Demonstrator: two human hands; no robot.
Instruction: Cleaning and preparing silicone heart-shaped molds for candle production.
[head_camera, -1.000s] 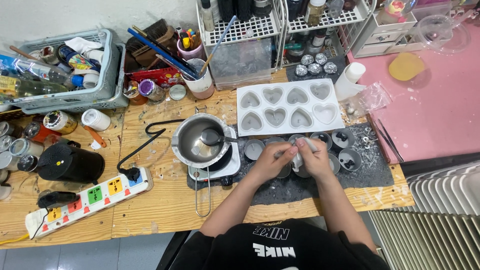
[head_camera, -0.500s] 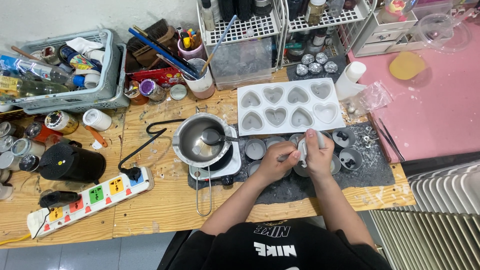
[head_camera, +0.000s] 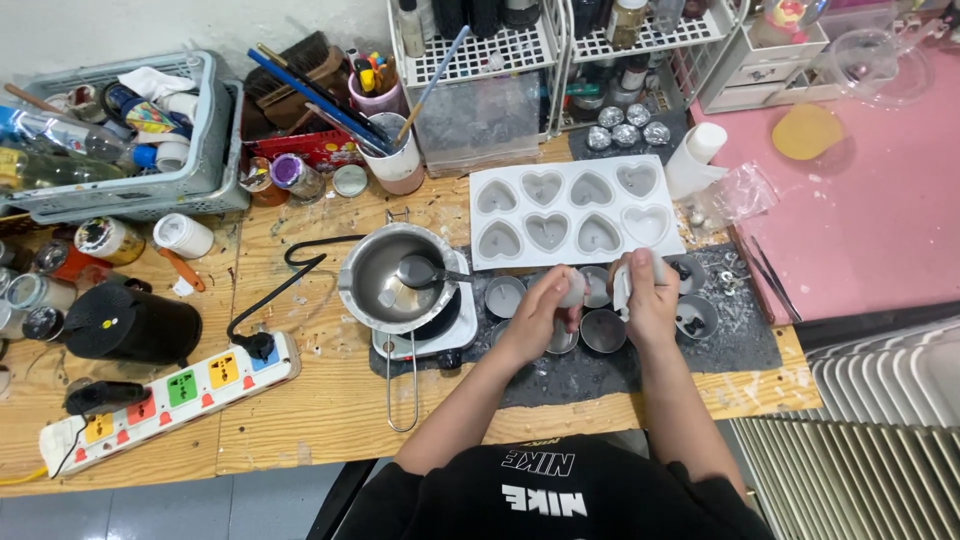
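Note:
My right hand grips a small white squeeze bottle upright over the row of round metal cups. A little to its left, my left hand pinches a small pale piece; what it is I cannot tell. An empty metal cup sits just below and between the hands, another cup lies left of my left hand, and a cup with a dark bit inside lies to the right. The white heart-shaped mould lies just beyond the hands, on a dark mat.
A steel pot with a spoon stands on a white hot plate to the left. Further left are a power strip, a black cylinder and a grey basket. A pink surface lies at right.
The hands were together on the white bottle; now they are apart, the left holding a small pale piece. Both hands have moved slightly away from me, toward the mould.

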